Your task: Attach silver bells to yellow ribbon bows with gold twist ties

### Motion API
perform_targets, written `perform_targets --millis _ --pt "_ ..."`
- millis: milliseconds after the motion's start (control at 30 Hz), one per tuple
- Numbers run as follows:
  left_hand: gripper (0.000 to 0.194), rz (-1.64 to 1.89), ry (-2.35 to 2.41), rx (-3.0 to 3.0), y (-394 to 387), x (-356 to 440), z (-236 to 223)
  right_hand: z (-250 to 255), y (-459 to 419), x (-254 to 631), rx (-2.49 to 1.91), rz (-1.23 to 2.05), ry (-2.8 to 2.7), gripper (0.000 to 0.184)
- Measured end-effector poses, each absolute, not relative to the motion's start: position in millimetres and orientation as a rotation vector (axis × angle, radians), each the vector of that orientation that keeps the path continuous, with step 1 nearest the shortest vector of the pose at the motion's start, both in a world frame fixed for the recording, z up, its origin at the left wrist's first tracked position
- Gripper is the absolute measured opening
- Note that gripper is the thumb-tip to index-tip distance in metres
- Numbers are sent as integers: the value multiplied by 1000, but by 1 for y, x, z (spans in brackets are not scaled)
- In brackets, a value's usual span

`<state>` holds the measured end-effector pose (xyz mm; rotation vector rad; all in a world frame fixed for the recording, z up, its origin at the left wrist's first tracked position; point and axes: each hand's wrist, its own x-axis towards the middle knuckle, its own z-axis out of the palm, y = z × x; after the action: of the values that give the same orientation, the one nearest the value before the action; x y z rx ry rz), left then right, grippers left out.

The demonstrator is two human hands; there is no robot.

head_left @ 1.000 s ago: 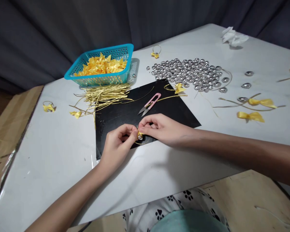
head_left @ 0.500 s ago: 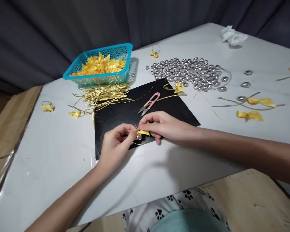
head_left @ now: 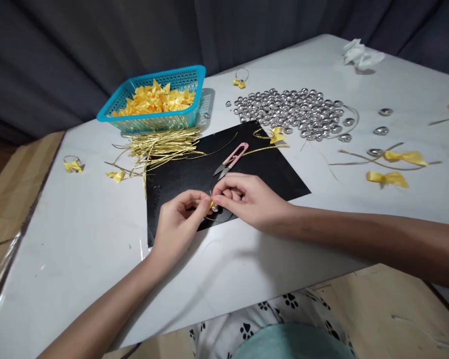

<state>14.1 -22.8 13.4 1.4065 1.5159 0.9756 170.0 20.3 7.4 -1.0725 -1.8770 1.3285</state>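
Observation:
Both my hands meet over the front edge of a black mat (head_left: pixel 194 174) on the white table (head_left: pixel 78 239). My left hand (head_left: pixel 177 222) and my right hand (head_left: pixel 247 199) are closed in pinches on one small piece between them: a yellow ribbon bow with a silver bell and a gold wire tie (head_left: pixel 213 206). Most of the piece is hidden by my fingertips. Pink thread snips (head_left: pixel 232 159) lie on the mat just behind my right hand.
A blue basket (head_left: pixel 192 97) of yellow bows stands at the back left, with a pile of gold wire ties (head_left: pixel 160 147) before it. Several silver bells (head_left: pixel 295 112) lie heaped at the back right. Finished bows (head_left: pixel 389 178) and crumpled tissue (head_left: pixel 361 55) lie about.
My right hand's fingers shifted on the bow: half a second ago the yellow ribbon showed spread out, now my fingertips cover it again. My hands stayed in place.

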Motion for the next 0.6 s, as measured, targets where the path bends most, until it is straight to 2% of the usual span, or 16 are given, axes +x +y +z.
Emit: perform_targets --millis 600 --pt "12 902 1498 1568 -23 11 11 6 25 174 -986 1340 -2056 8"
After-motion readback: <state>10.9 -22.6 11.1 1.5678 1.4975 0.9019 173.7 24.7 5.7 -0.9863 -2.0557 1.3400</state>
